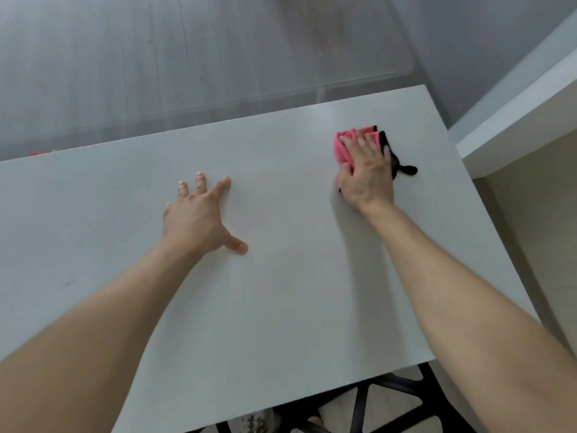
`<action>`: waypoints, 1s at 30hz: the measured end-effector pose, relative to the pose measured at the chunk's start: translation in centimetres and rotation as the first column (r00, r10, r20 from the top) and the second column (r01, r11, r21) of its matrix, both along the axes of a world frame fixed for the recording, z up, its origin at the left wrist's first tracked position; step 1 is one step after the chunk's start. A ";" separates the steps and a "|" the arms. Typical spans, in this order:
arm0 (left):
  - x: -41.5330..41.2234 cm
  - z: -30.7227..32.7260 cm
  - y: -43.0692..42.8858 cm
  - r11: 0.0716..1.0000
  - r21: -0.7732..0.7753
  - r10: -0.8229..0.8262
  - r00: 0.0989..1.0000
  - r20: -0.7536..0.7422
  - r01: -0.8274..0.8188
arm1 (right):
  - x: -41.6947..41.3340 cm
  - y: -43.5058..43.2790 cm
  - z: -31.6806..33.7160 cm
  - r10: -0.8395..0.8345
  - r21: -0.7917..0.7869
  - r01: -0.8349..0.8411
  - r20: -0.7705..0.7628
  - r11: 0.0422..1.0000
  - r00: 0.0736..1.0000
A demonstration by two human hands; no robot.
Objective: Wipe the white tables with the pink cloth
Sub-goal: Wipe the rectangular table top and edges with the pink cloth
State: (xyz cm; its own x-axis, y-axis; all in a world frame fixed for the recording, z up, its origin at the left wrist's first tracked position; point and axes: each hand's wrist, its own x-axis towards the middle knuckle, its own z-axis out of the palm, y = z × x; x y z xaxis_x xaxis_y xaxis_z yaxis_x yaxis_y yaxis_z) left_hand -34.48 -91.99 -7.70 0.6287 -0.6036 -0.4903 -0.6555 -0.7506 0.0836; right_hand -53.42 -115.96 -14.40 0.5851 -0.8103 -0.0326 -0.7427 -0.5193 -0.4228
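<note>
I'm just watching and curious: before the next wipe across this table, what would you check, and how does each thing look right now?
1. Pink cloth under the right hand: ok, palm pressed flat on it.
2. Cloth touching the white table: ok.
3. Left hand bracing, fingers spread on the top: ok.
4. Wiping path free of objects: ok, nothing else on the surface.
5. Cloth's black edge trailing loose by the right edge: not ok.
6. Any dirt left: cannot tell.

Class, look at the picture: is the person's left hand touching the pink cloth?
Apart. The head view shows the left hand flat on the white table, with bare tabletop between it and the pink cloth under the right hand.
</note>
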 end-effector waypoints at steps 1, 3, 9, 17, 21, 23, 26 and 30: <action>0.0 0.0 -0.1 1.000 0.005 -0.005 1.000 0.003 0.005 | 0.3 2.5 0.3 0.121 0.037 -0.121 0.017 0.992 0.993; -0.2 0.1 -0.1 1.000 0.017 -0.010 1.000 0.017 0.010 | 0.4 7.1 1.5 0.366 0.141 -0.368 0.043 0.919 0.930; -3.6 0.3 2.4 0.992 -0.094 -0.079 0.992 0.100 0.088 | -1.2 8.1 6.4 0.132 0.148 -0.159 0.177 0.976 0.975; -8.7 -0.2 7.7 0.929 -0.359 0.052 0.994 -0.097 -0.084 | -0.7 11.3 5.0 0.229 0.003 -0.229 -0.092 0.973 0.969; -8.8 1.3 7.5 0.842 -0.515 0.058 0.975 -0.212 -0.162 | -6.0 17.0 7.8 0.335 -0.039 -0.333 0.085 0.942 0.938; -9.5 2.0 7.3 0.860 -0.511 -0.132 0.967 -0.219 0.002 | -8.8 19.3 10.0 0.341 -0.006 -0.343 0.116 0.939 0.933; -11.5 2.8 7.3 0.858 -0.470 -0.341 0.913 -0.223 0.206 | -12.0 21.3 14.6 0.288 0.053 -0.298 0.150 0.953 0.946; -14.0 4.5 8.1 0.867 -0.490 -0.257 0.924 -0.285 0.090 | -14.5 22.4 21.3 0.205 0.086 -0.220 0.149 0.972 0.967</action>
